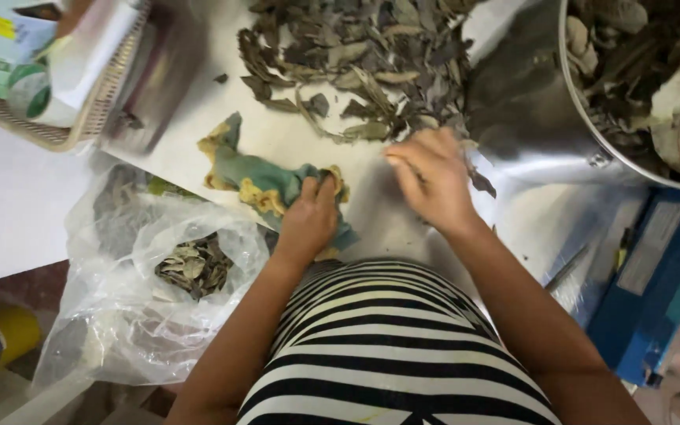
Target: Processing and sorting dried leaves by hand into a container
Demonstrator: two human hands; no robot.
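Where the heap of dried leaves (356,63) spreads up the bench (277,142), its near edge lies just beyond the right hand (434,185), whose fingers curl loosely with nothing visibly gripped; the left hand (310,219), beside it and farther from the heap, is clenched on a green-and-yellow cloth (265,179) stretching away to its left.

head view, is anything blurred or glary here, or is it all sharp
Head view: the right hand is smeared by motion blur at the fingers, while the left hand gripping the green and yellow cloth is sharper; the steel tabletop is washed out by soft glare; the metal bowl reflects the dried leaves; the basket at the corner looks soft and stretched.
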